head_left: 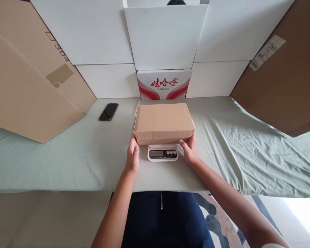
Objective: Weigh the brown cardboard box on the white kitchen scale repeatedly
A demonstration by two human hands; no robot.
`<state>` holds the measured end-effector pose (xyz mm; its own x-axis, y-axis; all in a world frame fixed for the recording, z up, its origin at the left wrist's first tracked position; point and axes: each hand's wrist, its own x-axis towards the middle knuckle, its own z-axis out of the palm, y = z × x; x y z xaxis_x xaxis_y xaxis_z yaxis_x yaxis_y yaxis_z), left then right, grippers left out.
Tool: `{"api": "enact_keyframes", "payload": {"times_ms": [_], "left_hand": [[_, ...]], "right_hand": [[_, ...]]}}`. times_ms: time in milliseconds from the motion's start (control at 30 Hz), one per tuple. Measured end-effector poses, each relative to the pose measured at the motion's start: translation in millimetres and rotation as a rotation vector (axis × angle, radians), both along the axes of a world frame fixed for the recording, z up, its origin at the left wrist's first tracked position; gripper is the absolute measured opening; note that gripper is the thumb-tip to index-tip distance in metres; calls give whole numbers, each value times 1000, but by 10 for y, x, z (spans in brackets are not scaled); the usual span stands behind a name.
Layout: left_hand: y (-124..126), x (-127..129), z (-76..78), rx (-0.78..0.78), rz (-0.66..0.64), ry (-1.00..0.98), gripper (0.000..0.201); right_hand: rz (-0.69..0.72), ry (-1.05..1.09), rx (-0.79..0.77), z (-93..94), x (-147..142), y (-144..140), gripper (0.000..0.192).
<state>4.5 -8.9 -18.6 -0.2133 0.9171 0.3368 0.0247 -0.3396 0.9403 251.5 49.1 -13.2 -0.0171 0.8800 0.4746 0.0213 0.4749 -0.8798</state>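
Observation:
A closed brown cardboard box (pixel 163 119) sits over a white digital kitchen scale (pixel 162 159), covering its weighing platform. Only the scale's front panel, with a small display and several buttons, shows below the box; I cannot read a figure on the display. At the box's lower left corner, my left hand (pixel 133 155) grips it, most of its fingers hidden behind the side. My right hand (pixel 189 148) holds the opposite lower corner, with the thumb at the front edge. Whether the box rests on the platform or is slightly raised, I cannot tell.
A black phone (pixel 109 112) lies on the green cloth (pixel 77 151) to the left. Behind stands a white and red carton (pixel 164 84) against white panels (pixel 165 38). Large cardboard sheets lean at the left (pixel 28 75) and right (pixel 286 86).

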Motion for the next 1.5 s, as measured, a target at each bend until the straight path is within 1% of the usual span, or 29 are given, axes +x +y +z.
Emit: {"api": "enact_keyframes", "payload": {"times_ms": [233,367,533,600,667,767,833,1000,1100,1200,1333,1400,1500], "left_hand": [[2,-6,-21,20,-4,-15,72],[-6,-12,-29,11,6,-1,75],[-15,0,-25,19,-2,-4,74],[-12,2,-15,21,0,6,77],[-5,-6,-4,50,27,-8,79],[11,-39,4,114,120,-69,75],[21,-65,0,127,163,-91,72],[50,-90,-18,142,168,-125,74],[70,-82,-24,134,150,-155,75],[79,-65,-30,97,124,-168,81],[64,-43,-40,11,36,-122,86],[53,-38,-47,-11,10,-96,87],[43,-39,-56,-17,9,-84,86]], "right_hand": [[11,30,-19,-10,-7,-2,83],[13,40,-33,-8,-12,0,83],[-6,39,-53,-11,-17,-10,82],[-13,32,-41,-6,-2,-8,81],[-50,42,-8,7,28,10,79],[-159,125,37,50,79,62,75],[-215,215,36,93,95,100,72],[-257,463,-81,188,79,162,61],[-247,522,-133,179,76,183,57],[-186,475,-114,108,56,164,61],[-82,249,-15,3,-26,57,68],[-55,147,48,-11,-67,3,66],[-39,98,87,19,-96,-43,60]]}}
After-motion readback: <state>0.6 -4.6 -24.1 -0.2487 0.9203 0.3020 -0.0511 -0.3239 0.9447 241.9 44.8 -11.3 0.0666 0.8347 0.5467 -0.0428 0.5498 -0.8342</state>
